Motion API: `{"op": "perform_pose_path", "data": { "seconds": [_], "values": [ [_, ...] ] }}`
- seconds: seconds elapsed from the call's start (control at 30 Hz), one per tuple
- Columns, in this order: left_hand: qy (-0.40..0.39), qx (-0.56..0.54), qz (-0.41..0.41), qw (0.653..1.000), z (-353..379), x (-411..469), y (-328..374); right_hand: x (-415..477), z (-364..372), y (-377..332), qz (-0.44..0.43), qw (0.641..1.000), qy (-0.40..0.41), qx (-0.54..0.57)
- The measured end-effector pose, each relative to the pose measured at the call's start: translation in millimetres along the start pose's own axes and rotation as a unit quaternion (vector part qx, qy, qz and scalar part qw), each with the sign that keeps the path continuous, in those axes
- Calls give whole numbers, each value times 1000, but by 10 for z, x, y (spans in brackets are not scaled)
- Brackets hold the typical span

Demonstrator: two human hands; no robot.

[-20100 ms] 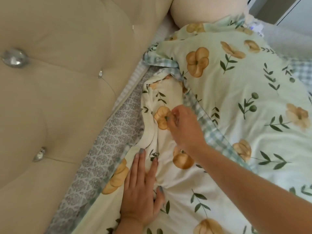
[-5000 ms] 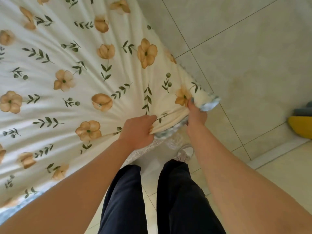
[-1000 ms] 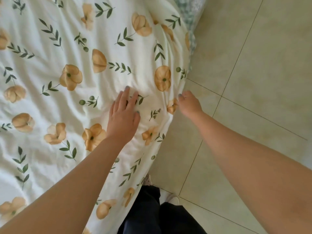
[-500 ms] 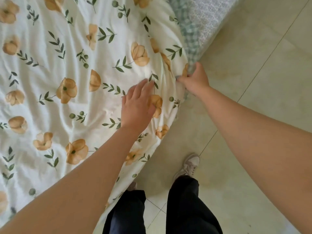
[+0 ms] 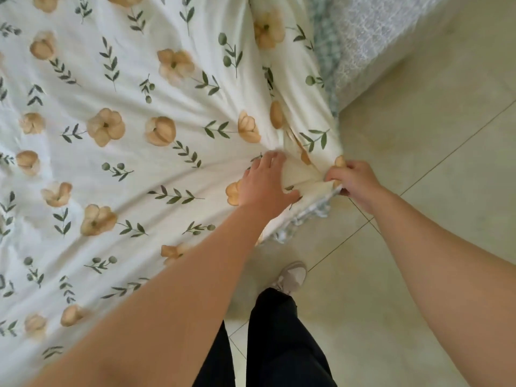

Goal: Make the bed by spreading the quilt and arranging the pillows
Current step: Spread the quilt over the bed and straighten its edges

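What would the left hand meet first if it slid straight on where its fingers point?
Probably the left hand runs into the raised quilt fold just past its fingertips; depth unclear.

Stands at the bed's corner in dark trousers (image 5: 282, 339) and a pale shoe (image 5: 291, 276), on a beige tiled floor (image 5: 418, 163). Presses the left hand (image 5: 262, 185) flat, fingers straight, on the cream floral quilt (image 5: 125, 169) just inside its corner. Pinches that corner with the right hand (image 5: 354, 181), fingers curled round the fabric, just beside the left. Shows creases fanning from the grip, a checked underside (image 5: 307, 216) along the hanging edge.
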State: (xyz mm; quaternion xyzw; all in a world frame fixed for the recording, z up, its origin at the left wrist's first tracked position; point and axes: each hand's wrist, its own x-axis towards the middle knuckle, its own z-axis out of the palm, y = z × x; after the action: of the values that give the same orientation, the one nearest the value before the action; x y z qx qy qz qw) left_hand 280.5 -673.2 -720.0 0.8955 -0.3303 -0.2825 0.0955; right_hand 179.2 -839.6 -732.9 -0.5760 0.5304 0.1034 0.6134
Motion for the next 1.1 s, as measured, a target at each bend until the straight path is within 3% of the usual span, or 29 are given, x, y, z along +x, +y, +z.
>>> {"op": "perform_pose_path", "data": {
  "seconds": [0.1, 0.23, 0.43, 0.53, 0.87, 1.1],
  "values": [
    [-38, 24, 4, 999, 76, -1, 105, -60, -64, 225, 29, 999, -25, 12],
    [-62, 16, -5, 998, -17, 163, 193, 59, -55, 110, 36, 991, -83, -99],
    [115, -50, 41, 991, -346, 450, 380, 327, -289, -613, -76, 975, 6, -207],
    [122, -105, 41, 986, -550, 734, 458, 506, -292, -1082, -134, 963, 15, -234],
    [32, -214, -104, 971, -976, 1804, 425, 1337, -5, -2521, -213, 937, 24, -276],
    [19, -140, -209, 968, -1105, 2238, 536, 1778, 201, -3350, -224, 925, 14, -307]
  ]
}}
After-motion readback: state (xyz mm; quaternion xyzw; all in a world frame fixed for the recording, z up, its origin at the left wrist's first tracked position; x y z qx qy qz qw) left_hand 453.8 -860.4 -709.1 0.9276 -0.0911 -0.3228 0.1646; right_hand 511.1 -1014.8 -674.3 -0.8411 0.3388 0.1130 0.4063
